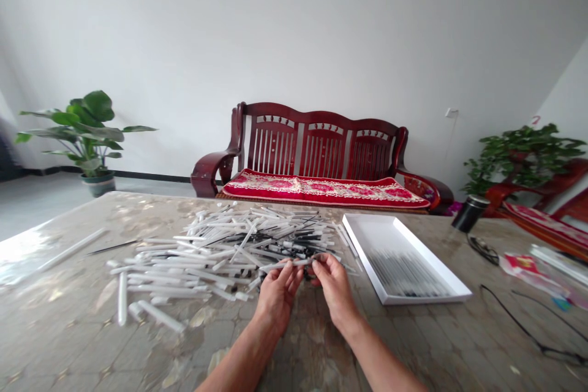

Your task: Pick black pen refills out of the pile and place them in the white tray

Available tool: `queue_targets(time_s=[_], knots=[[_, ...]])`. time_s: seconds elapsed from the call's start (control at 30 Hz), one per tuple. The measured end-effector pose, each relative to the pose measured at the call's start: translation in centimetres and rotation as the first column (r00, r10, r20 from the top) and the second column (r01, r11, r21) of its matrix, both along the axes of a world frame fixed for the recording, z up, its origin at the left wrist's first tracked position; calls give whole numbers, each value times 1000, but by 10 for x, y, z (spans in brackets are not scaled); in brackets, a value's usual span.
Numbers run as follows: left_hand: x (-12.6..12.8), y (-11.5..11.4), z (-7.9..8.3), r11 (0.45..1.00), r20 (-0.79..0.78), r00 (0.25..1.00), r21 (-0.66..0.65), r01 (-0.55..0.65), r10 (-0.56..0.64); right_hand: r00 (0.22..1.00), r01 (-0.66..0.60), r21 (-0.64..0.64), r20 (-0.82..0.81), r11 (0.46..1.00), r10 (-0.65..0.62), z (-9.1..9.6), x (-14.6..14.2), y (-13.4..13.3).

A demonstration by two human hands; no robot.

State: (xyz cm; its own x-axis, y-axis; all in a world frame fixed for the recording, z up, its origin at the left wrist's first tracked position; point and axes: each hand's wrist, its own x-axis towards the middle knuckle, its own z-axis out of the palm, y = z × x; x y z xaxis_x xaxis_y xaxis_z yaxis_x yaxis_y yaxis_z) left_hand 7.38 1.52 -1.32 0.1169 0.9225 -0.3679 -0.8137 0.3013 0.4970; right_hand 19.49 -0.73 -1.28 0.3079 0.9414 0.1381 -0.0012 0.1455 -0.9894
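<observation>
A slim whitish pen [301, 262] is held level between my two hands, above the front of a large heap. Near its left part, my left hand [278, 297] has its fingers closed around the pen. My right hand [336, 289] pinches the other end, where something dark shows at the fingertips; its exact form is too small to make out. Beyond and to the left lies the heap of white pen barrels [168, 272], mixed with black pen parts [303, 239]. To the right of my right hand, a shallow white box [374, 229] holds a row of slender pens [407, 272] with dark ends.
A patterned table [87, 343] carries everything. At the right are a black cylinder [469, 213], a cable [482, 249], a plastic packet [528, 269] and eyeglasses [546, 349]. A dark rod [113, 247] lies left of the heap. Behind stands a wooden bench [321, 141].
</observation>
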Motion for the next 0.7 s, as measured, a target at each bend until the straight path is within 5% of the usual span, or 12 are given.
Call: queue_targets(time_s=[0.37, 0.7], knots=[[-1, -1, -4, 1000, 4, 1000, 7, -2, 2, 989, 31, -7, -146, 1000, -31, -3, -3, 0], [1, -2, 0, 1000, -10, 1000, 10, 6, -6, 993, 7, -9, -122, 1000, -8, 0, -4, -2]])
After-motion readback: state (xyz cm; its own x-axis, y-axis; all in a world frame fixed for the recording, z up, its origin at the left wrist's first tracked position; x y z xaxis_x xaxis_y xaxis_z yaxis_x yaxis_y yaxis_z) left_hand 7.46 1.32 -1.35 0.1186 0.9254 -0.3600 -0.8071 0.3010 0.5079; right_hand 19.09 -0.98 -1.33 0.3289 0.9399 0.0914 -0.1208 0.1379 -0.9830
